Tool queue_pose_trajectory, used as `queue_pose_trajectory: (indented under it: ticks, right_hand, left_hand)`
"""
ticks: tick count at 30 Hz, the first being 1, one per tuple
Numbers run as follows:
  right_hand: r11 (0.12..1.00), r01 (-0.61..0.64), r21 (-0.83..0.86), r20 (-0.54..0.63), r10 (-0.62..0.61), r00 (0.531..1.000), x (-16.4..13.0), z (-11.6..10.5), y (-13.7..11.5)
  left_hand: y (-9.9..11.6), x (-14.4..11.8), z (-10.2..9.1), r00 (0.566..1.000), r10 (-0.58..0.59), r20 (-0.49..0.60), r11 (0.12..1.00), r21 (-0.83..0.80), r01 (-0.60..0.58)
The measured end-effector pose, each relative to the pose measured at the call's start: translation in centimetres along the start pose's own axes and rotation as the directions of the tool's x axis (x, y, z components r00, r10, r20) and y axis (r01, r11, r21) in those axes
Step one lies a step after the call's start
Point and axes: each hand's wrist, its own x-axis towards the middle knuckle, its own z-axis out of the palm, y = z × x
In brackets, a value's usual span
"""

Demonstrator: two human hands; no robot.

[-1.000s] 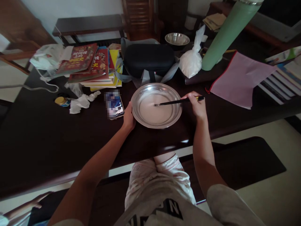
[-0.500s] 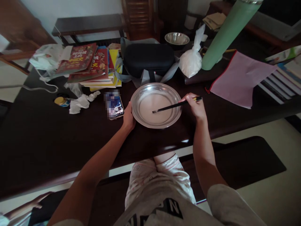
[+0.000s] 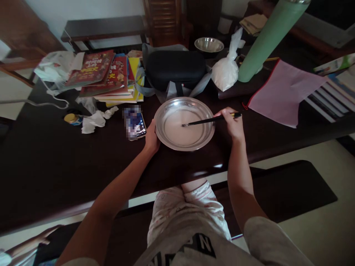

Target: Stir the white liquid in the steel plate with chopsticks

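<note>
A wide metal bowl (image 3: 184, 147) stands near the table's front edge with a pale, milky mixture (image 3: 177, 117) inside. My left hand (image 3: 151, 137) is closed on the bowl's left rim; some of its fingers are hidden against the bowl's side. Black chopsticks (image 3: 203, 120) are pinched in my right hand (image 3: 233, 125), over the bowl's right rim. Their coated tips reach the mixture near the bowl's middle. Just left of my left hand lies a phone (image 3: 141, 127), its screen lit and partly blurred out.
Behind the bowl sit a black case (image 3: 176, 68) and a tied bag of white powder (image 3: 225, 74). A tall green bottle (image 3: 266, 48) and a pink mesh pouch (image 3: 285, 92) are to the right. Stacked books (image 3: 97, 70), crumpled tissues (image 3: 94, 121) and a small jar (image 3: 72, 119) occupy the left.
My right hand has shifted slightly right, and the chopstick tips have moved a little up and right in the mixture. My left hand and the bowl look unmoved.
</note>
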Motion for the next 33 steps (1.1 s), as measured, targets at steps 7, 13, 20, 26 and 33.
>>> queue_pose_trajectory:
  ticks: [7, 13, 20, 26, 33]
  right_hand:
    - [1.000, -0.003, 0.000, 0.078, 0.003, 0.997, 0.1, 0.0, 0.3]
    - [0.999, -0.043, 0.005, 0.003, 0.043, 0.999, 0.2, -0.2, 0.4]
    - [0.996, -0.073, 0.050, -0.025, 0.074, 0.997, 0.1, -0.1, 0.5]
    - [0.993, -0.101, 0.062, 0.149, 0.091, 0.985, 0.1, 0.2, 0.5]
    - [0.989, -0.129, 0.075, 0.057, 0.125, 0.991, 0.2, -0.2, 0.4]
  left_hand:
    - [0.0, 0.0, 0.3, 0.999, 0.007, -0.049, 1.000, 0.018, -0.006]
    - [1.0, -0.9, 0.9, 0.988, 0.044, -0.149, 0.997, 0.069, -0.034]
    - [1.1, -4.9, 3.2, 0.974, -0.034, -0.223, 0.989, -0.145, 0.001]
    - [-1.1, -8.2, 3.0, 0.946, -0.015, -0.323, 0.981, -0.188, -0.049]
    - [-1.6, -11.7, 1.7, 0.953, -0.086, -0.292, 0.970, -0.244, 0.013]
